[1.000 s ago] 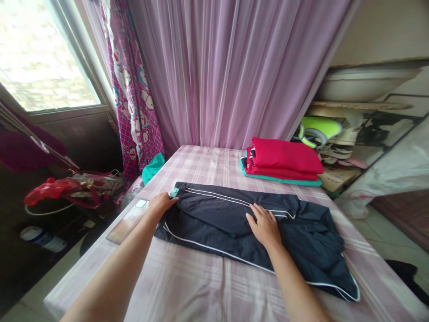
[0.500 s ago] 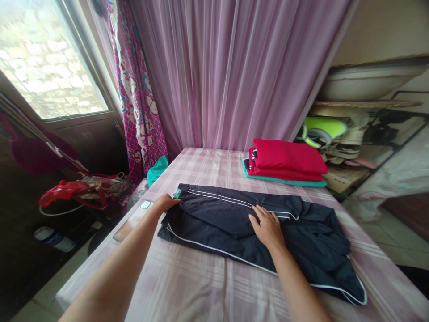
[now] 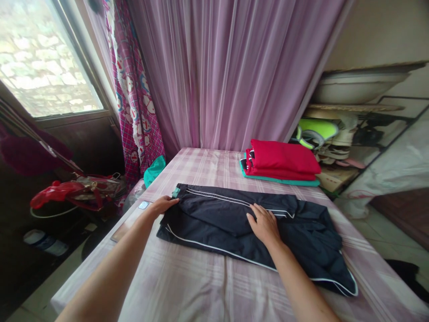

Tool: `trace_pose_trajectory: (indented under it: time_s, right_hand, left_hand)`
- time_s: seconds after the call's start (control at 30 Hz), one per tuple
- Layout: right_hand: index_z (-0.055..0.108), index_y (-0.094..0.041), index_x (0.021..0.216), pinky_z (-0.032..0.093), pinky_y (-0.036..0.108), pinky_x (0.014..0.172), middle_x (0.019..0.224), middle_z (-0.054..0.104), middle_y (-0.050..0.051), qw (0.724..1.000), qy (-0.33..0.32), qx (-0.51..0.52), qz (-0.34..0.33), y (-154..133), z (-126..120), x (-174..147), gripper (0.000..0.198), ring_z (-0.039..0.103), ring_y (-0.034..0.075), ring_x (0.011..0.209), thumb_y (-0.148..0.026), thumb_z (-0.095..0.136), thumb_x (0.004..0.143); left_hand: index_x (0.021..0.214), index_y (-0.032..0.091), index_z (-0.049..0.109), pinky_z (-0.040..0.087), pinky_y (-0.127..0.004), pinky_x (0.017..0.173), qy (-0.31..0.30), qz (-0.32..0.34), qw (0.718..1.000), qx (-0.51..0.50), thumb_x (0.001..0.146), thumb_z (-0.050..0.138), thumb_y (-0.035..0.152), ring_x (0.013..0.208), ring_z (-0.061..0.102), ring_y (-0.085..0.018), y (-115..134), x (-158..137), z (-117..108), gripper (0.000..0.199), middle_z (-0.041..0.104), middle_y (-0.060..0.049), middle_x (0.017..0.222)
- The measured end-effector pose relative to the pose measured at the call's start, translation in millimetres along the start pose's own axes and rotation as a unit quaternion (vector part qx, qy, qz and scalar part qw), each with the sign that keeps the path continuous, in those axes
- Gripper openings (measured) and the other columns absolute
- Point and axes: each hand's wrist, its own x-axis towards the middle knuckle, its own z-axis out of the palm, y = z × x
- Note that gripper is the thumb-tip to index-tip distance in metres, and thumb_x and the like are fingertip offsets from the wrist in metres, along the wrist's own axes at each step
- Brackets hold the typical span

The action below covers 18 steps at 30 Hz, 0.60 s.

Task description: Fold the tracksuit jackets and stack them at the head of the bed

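Dark navy trousers (image 3: 214,223) with white piping lie folded lengthwise across the table, with some wrinkles toward the right end. A small green tag shows at their upper left corner. At that corner my left hand (image 3: 163,205) is closed on the edge of the cloth, thumb on top and the other fingers mostly hidden. My right hand (image 3: 264,223) rests palm down on the middle of the trousers, fingers spread near the white stripes. Behind them, at the back right, is a stack of folded red cloth (image 3: 284,158) on top of teal cloth (image 3: 281,181).
A pink-and-white checked cloth (image 3: 197,286) covers the table. By its left edge lie a phone (image 3: 122,231) and a small white-rimmed item (image 3: 144,205). Purple curtains (image 3: 214,76) hang behind. A shelf with shoes (image 3: 335,152) and a basin (image 3: 355,87) stands right.
The view has shifted slightly. Both hands keep nearly the same places on the trousers, and the cloth's folds look much the same.
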Motion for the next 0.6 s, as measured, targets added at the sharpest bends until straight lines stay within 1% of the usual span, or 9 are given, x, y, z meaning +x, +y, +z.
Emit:
trace_pose_trajectory:
  time_s: [0.1, 0.17, 0.27, 0.33, 0.4, 0.47, 0.53, 0.6]
  right_hand:
    - [0.063, -0.020, 0.129, 0.033, 0.047, 0.110, 0.140, 0.057, 0.011, 1.000, -0.017, -0.012, -0.018, -15, -13, 14, 0.043, 0.049, 0.026, 0.131, -0.027, 0.042, 0.091]
    - [0.064, -0.021, 0.128, 0.036, 0.043, 0.109, 0.139, 0.058, 0.010, 0.998, -0.034, -0.004, -0.054, -35, -24, 30, 0.042, 0.051, 0.025, 0.128, -0.025, 0.043, 0.091]
    - [0.066, -0.023, 0.126, 0.041, 0.034, 0.104, 0.135, 0.062, 0.006, 0.990, -0.075, 0.020, -0.120, -80, -37, 63, 0.040, 0.057, 0.022, 0.122, -0.024, 0.045, 0.091]
    - [0.067, -0.025, 0.123, 0.043, 0.030, 0.103, 0.132, 0.064, 0.004, 0.980, -0.109, 0.032, -0.161, -116, -39, 85, 0.038, 0.058, 0.020, 0.120, -0.023, 0.048, 0.091]
    - [0.069, -0.027, 0.120, 0.043, 0.030, 0.103, 0.130, 0.065, 0.002, 0.968, -0.145, 0.040, -0.199, -153, -33, 107, 0.036, 0.059, 0.020, 0.119, -0.023, 0.051, 0.090]
    - [0.068, -0.027, 0.121, 0.042, 0.031, 0.105, 0.132, 0.064, 0.002, 0.956, -0.184, 0.055, -0.222, -186, -21, 126, 0.036, 0.057, 0.021, 0.122, -0.025, 0.054, 0.089]
    - [0.065, -0.025, 0.127, 0.040, 0.034, 0.107, 0.136, 0.061, 0.004, 0.945, -0.223, 0.073, -0.230, -211, -4, 143, 0.040, 0.055, 0.023, 0.126, -0.028, 0.056, 0.088]
    - [0.060, -0.022, 0.133, 0.041, 0.035, 0.107, 0.139, 0.059, 0.007, 0.934, -0.258, 0.085, -0.234, -228, 13, 159, 0.049, 0.054, 0.025, 0.128, -0.030, 0.060, 0.085]
  left_hand:
    - [0.102, 0.019, 0.067, 0.049, -0.021, 0.060, -0.024, 0.013, 0.998, -0.056, 0.081, 0.055, 0.058, 0.081, 0.069, -0.017, -5, -14, 0, 0.046, 0.075, -0.004, 0.091]
    - [0.103, 0.020, 0.068, 0.050, -0.022, 0.064, -0.027, 0.019, 0.996, -0.082, 0.084, 0.051, 0.057, 0.087, 0.070, -0.018, -12, -23, 1, 0.045, 0.076, -0.004, 0.096]
    - [0.102, 0.018, 0.070, 0.052, -0.024, 0.070, -0.008, 0.041, 0.992, -0.119, 0.084, 0.051, 0.057, 0.097, 0.068, -0.022, -27, -34, 6, 0.047, 0.076, -0.005, 0.103]
    - [0.104, 0.017, 0.071, 0.053, -0.025, 0.073, 0.007, 0.059, 0.987, -0.151, 0.082, 0.052, 0.058, 0.100, 0.068, -0.023, -36, -37, 9, 0.050, 0.075, -0.007, 0.107]
    - [0.103, 0.016, 0.072, 0.053, -0.026, 0.074, 0.005, 0.060, 0.982, -0.179, 0.081, 0.053, 0.059, 0.099, 0.068, -0.024, -43, -38, 11, 0.052, 0.075, -0.007, 0.105]
    - [0.099, 0.016, 0.073, 0.052, -0.027, 0.073, 0.004, 0.046, 0.981, -0.188, 0.080, 0.053, 0.059, 0.095, 0.068, -0.024, -47, -36, 13, 0.050, 0.076, -0.007, 0.099]
    - [0.091, 0.017, 0.073, 0.051, -0.027, 0.069, 0.013, 0.027, 0.985, -0.172, 0.080, 0.052, 0.060, 0.087, 0.068, -0.023, -49, -33, 15, 0.049, 0.076, -0.006, 0.089]
    - [0.081, 0.018, 0.072, 0.047, -0.026, 0.062, 0.018, 0.023, 0.989, -0.145, 0.080, 0.049, 0.063, 0.078, 0.066, -0.022, -52, -31, 16, 0.051, 0.073, -0.005, 0.078]
